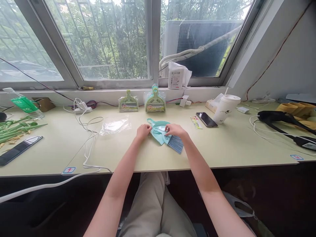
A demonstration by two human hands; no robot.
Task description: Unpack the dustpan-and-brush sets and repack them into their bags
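Observation:
A light turquoise dustpan lies on the desk in front of me, its looped handle at the upper left. On top of it rests a small matching hand brush, its blue-grey bristles fanned out past the pan's lower right side. My left hand is closed at the dustpan's left edge, just below the handle; its fingertips are partly hidden. With bent fingers, my right hand grips the brush near its handle. A crumpled clear plastic wrapper lies left of my left hand.
Wrapped dustpan sets and another wrapped set stand by the window. A card, phone and white cup sit to the right. White cables cross the left side, near a green-labelled bottle.

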